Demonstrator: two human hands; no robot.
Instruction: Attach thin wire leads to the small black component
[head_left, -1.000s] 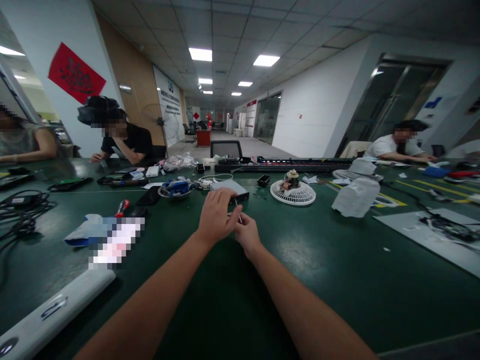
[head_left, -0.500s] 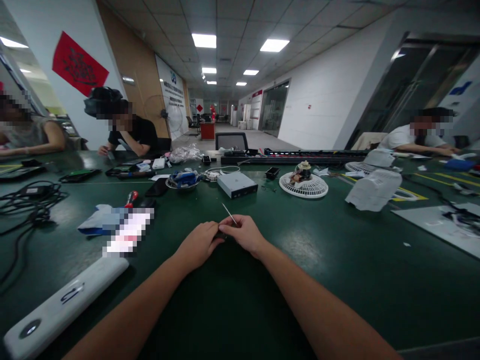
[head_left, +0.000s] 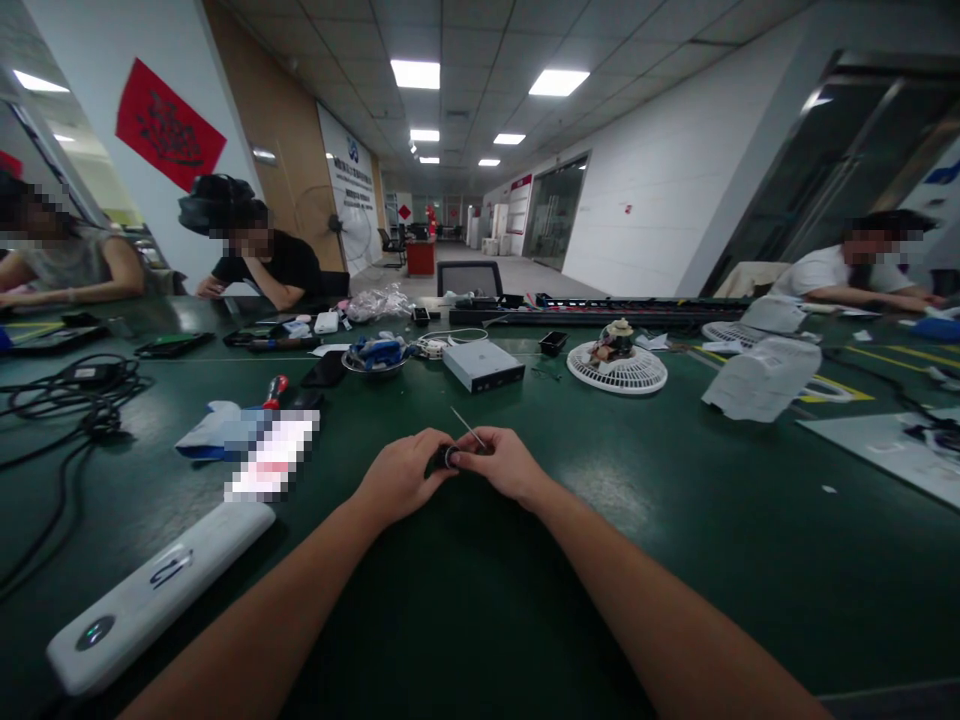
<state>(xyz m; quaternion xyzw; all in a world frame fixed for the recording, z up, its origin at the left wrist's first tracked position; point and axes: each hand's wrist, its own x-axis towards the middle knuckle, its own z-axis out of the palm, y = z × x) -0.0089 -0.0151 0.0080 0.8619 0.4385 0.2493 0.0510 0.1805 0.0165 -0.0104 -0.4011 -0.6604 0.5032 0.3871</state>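
Between my hands is a small black part with a pale ring (head_left: 445,457); its exact kind I cannot make out. My left hand (head_left: 401,475) is closed around its left side, fingers bent over the top and thumb beneath. From the right, the thumb and fingers of my right hand (head_left: 504,462) pinch close against the same part. A thin metal rod (head_left: 466,425) sticks up and leftward out of my right hand, its lower end hidden in the fingers. Beyond the hands lies a grey optical disc drive (head_left: 484,366) on the green table (head_left: 600,600).
To the left are a white handheld device with a blurred screen (head_left: 165,590), a blue-white cloth (head_left: 214,432), a red-handled tool (head_left: 276,390) and black cables (head_left: 94,415). Farther off stand a metal bowl (head_left: 379,370), a white fan grille (head_left: 619,375) and a white plastic housing (head_left: 765,380). People sit across the table.
My hands have turned the small part so that its black body and pale ring show more. The thin rod stays in my right hand. The whole view has shifted slightly.
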